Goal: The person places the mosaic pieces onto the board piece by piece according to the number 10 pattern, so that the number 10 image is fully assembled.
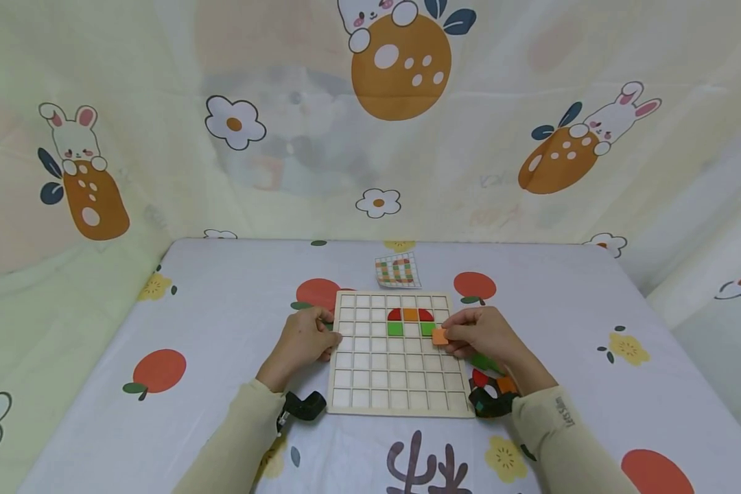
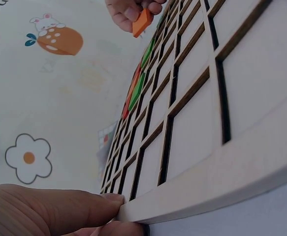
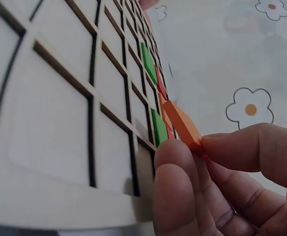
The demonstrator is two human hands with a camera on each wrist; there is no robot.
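A wooden grid board (image 1: 370,381) lies flat on the table. My left hand (image 1: 304,338) pinches its left edge, thumb (image 2: 84,209) on top and a finger underneath. Over the right side of the grid, my right hand (image 1: 483,333) holds an orange square tile (image 1: 440,337) between thumb and fingers; the right wrist view shows this tile (image 3: 181,123) tilted above the cells. Five cells are out of the question of plain wood: a red rounded tile (image 1: 394,315), an orange tile (image 1: 410,315) and another red rounded tile (image 1: 427,315) form a row. Below the red ones sit green tiles (image 1: 395,329).
Behind the board lies a small printed card (image 1: 398,270) with a coloured grid pattern. Loose green, red and orange pieces (image 1: 480,378) lie right of the board, partly hidden by the right wrist and its black camera (image 1: 492,403). A patterned curtain (image 1: 296,171) stands behind the table.
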